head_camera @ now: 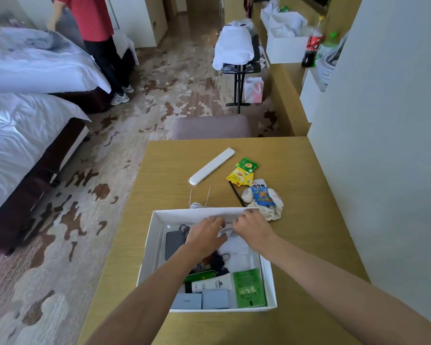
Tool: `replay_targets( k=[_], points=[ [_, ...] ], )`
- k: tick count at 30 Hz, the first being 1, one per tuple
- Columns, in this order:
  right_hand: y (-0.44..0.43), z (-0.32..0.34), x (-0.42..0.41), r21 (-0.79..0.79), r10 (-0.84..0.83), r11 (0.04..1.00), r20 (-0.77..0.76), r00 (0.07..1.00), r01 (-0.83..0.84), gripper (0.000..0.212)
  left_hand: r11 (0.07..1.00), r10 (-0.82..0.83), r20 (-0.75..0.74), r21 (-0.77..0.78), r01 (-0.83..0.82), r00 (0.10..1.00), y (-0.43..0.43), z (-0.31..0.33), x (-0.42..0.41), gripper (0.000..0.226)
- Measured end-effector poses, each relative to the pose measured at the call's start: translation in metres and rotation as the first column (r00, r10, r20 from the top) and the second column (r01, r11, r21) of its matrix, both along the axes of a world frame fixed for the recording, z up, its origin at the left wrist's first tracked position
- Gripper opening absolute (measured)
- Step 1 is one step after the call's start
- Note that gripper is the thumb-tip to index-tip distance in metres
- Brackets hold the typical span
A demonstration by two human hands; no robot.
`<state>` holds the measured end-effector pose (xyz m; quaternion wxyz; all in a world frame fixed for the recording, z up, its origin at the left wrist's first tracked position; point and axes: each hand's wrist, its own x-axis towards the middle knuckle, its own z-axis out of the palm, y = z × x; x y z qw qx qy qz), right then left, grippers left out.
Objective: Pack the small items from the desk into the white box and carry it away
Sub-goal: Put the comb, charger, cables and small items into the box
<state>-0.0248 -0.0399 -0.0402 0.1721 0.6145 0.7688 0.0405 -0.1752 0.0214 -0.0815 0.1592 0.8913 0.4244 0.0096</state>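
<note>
The white box sits open on the wooden desk. Inside lie a dark power bank, a white tube, a green packet, two grey-blue boxes and black cords. My left hand and my right hand meet at the box's far end, both pinching a small crumpled white item. On the desk beyond the box lie a long white case, yellow and green tea bags, a blue snack packet, a black stick, a cream sock and a white cable.
A padded stool stands past the desk's far edge. A white wall runs along the right. Two beds fill the left, where another person in a red top stands. A luggage rack is further back.
</note>
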Motion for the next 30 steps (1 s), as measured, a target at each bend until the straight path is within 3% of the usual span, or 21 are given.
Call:
replay_targets(
  k=[5,8,11,14,16,18,20,22,28,30],
  points=[
    [0.002,-0.001,-0.011,-0.100,0.055,0.994,0.170,0.984,-0.039,0.023,0.992,0.025,-0.146,0.129,-0.006,0.989,0.003,0.001,0.007,0.021],
    [0.004,0.004,-0.006,-0.085,0.074,0.995,0.162,0.984,-0.061,0.019,0.995,0.065,-0.094,0.083,-0.057,0.993,0.001,0.006,0.003,0.029],
    [0.006,0.018,0.011,-0.033,0.142,0.990,0.068,0.988,-0.140,0.011,0.997,0.026,-0.049,-0.074,-0.030,0.998,0.008,0.025,-0.015,0.041],
    [0.008,0.034,0.029,0.111,0.115,0.988,-0.096,0.989,-0.104,0.016,0.967,0.053,0.089,-0.252,-0.029,0.995,0.020,0.055,-0.041,0.039],
    [0.015,0.044,0.035,0.215,0.086,0.976,-0.265,0.961,-0.028,0.024,0.965,0.135,0.210,-0.251,-0.080,0.968,0.030,0.072,-0.055,0.028],
    [0.025,0.054,0.033,0.239,0.029,0.966,-0.490,0.872,0.103,0.020,0.965,0.234,0.279,-0.186,-0.187,0.931,0.041,0.084,-0.065,0.023],
    [0.039,0.060,0.023,0.170,-0.061,0.961,-0.635,0.770,0.216,0.015,0.948,0.314,0.285,-0.142,-0.284,0.906,0.051,0.088,-0.074,0.022],
    [0.056,0.058,0.011,0.087,-0.137,0.960,-0.681,0.719,0.266,0.015,0.933,0.360,0.251,-0.122,-0.339,0.899,0.061,0.086,-0.082,0.021],
    [0.115,0.026,-0.007,-0.224,-0.352,0.934,-0.693,0.628,0.277,0.017,0.932,0.349,0.121,-0.146,-0.331,0.929,0.105,0.061,-0.101,0.024],
    [0.135,0.013,-0.008,-0.322,-0.383,0.921,-0.650,0.657,0.219,0.019,0.928,0.323,0.101,-0.229,-0.294,0.941,0.125,0.048,-0.102,0.023]
  ],
)
